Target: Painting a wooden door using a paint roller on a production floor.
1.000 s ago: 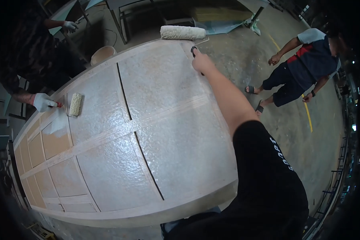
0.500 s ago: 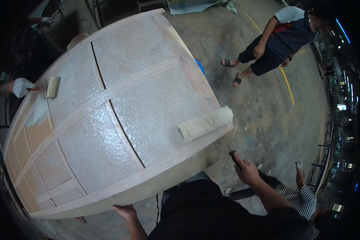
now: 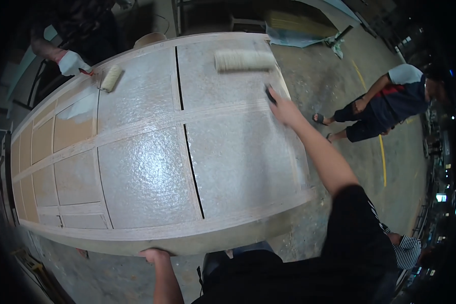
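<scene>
My left hand (image 3: 154, 255) grips the near edge of the big wooden panel (image 3: 152, 172), fingers curled over it. Further out, my right hand (image 3: 281, 107) is closed around the handle of the paint roller (image 3: 244, 60), which lies on the far right section. I judge most sections already wet and glossy; the brown ones at the left seem uncoated. Beyond, a co-worker's gloved hand (image 3: 72, 63) works a small roller (image 3: 111, 78).

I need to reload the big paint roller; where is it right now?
In the head view, the paint roller lies on the large panel's far right section, just beyond the right hand.
</scene>
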Action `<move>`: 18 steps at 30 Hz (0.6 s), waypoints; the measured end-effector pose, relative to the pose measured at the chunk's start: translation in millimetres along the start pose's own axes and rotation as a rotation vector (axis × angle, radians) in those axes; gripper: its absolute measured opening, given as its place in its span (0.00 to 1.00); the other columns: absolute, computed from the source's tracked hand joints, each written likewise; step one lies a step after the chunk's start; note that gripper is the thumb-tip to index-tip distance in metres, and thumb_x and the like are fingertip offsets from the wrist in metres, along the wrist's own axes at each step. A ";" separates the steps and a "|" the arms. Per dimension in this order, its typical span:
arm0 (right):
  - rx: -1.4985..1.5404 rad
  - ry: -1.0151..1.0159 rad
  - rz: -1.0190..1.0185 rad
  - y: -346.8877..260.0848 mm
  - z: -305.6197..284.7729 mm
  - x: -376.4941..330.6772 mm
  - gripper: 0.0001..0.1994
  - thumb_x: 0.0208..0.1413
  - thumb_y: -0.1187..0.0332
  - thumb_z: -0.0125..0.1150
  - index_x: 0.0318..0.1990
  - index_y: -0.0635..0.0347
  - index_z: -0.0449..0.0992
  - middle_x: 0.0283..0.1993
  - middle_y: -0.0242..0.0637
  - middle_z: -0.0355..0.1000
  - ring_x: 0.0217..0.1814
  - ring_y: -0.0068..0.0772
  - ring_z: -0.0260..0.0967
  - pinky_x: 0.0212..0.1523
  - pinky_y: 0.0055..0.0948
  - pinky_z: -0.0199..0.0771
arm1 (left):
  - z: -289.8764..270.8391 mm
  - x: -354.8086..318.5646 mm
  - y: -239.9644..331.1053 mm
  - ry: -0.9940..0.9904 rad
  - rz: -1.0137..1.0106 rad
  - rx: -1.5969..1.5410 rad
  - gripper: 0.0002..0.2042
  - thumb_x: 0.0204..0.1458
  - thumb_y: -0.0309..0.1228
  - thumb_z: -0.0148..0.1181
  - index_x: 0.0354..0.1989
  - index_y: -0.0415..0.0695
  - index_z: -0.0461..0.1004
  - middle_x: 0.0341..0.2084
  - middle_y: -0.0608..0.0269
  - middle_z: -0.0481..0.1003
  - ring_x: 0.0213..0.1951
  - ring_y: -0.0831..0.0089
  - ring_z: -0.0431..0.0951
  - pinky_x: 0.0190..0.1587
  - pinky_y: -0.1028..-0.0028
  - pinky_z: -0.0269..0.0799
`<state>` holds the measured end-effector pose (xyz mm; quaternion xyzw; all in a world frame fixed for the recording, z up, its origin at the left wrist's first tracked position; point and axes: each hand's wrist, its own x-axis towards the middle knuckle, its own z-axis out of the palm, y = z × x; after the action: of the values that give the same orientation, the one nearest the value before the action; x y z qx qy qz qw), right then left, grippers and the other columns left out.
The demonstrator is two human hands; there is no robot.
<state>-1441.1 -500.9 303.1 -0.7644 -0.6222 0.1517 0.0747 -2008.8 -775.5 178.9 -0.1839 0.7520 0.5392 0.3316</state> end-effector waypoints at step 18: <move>-0.048 -0.421 0.196 -64.4 1.9 -412.6 0.32 0.52 0.67 0.56 0.66 0.49 0.54 0.34 0.57 0.72 0.33 0.62 0.72 0.33 0.53 0.72 | 0.8 8.7 0.3 0.196 0.015 0.027 0.36 0.61 0.55 0.30 0.56 0.28 0.63 0.55 0.46 0.67 0.53 0.53 0.70 0.59 0.61 0.64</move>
<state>-1575.6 -889.1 378.1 -0.7742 -0.5502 0.2995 -0.0898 -2014.9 -774.0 172.8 -0.2258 0.7894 0.5108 0.2549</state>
